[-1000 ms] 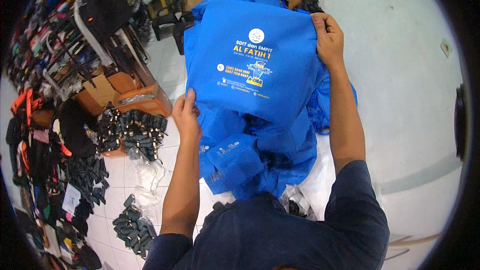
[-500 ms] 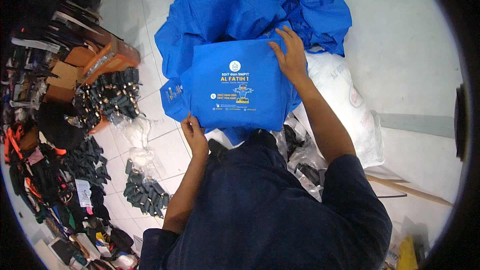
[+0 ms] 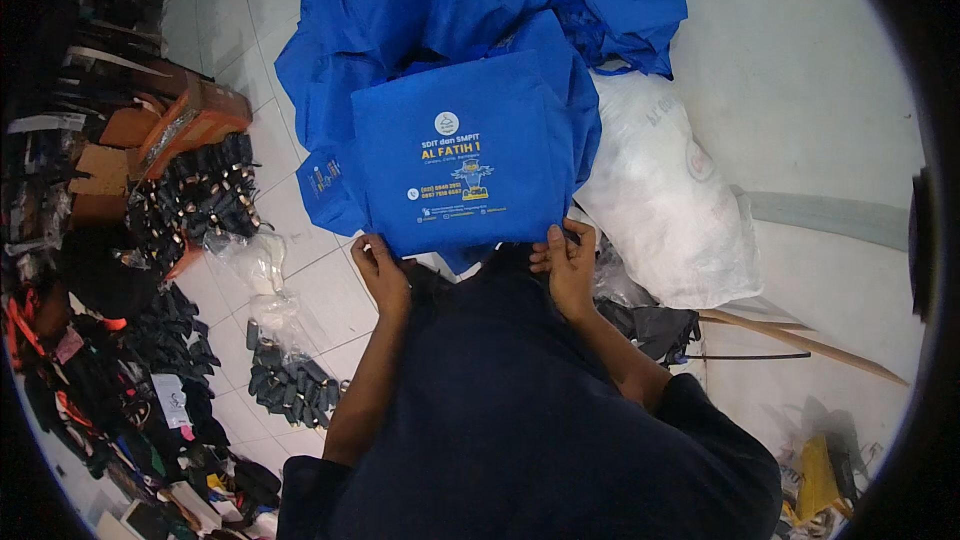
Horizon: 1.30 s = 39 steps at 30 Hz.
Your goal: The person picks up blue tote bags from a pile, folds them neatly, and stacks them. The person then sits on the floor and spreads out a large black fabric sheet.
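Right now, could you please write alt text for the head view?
A person's left hand and right hand are at the lower corners of a printed blue fabric bag; more blue bags lie beyond, a white sack to the right.

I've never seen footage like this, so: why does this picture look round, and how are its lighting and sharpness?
Head view: rounded black corners, fitting a fisheye lens; head view: the white sack looks bright, the clutter at left far darker; head view: large print on the blue bag is clear, its smallest lines soft.
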{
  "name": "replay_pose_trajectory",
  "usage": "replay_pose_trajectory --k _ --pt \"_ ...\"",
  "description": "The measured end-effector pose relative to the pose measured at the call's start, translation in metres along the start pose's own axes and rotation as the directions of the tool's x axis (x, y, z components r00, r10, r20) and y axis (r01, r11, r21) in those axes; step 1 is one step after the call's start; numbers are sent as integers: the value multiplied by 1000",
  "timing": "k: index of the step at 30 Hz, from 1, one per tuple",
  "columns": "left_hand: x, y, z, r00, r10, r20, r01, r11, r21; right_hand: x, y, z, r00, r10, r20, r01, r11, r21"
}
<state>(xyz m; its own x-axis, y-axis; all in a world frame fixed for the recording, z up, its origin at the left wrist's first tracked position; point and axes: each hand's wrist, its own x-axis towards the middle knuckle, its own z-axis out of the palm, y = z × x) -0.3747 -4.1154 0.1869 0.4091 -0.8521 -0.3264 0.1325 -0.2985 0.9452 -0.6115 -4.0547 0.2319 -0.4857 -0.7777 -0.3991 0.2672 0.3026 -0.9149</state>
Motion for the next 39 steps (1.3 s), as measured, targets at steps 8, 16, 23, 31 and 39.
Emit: replay_pose_trajectory --k 8,16,23,31,39 --pt "3 -3 0 1000 -25 8 26 978 -208 10 9 -1 995 -29 -92 25 999 -46" --pt "10 -5 -12 995 -3 104 22 982 -185 13 2 -4 998 -20 -55 16 997 -77" --pt "50 -22 -39 995 17 98 -10 997 -72 19 -5 -7 999 30 20 -27 990 -138" --pt "180 96 30 862 378 339 -480 823 305 25 -6 -8 998 53 25 -50 990 -135" --pt "190 110 54 801 -108 588 -88 952 294 26 5 -11 1000 19 9 -18 995 -98"
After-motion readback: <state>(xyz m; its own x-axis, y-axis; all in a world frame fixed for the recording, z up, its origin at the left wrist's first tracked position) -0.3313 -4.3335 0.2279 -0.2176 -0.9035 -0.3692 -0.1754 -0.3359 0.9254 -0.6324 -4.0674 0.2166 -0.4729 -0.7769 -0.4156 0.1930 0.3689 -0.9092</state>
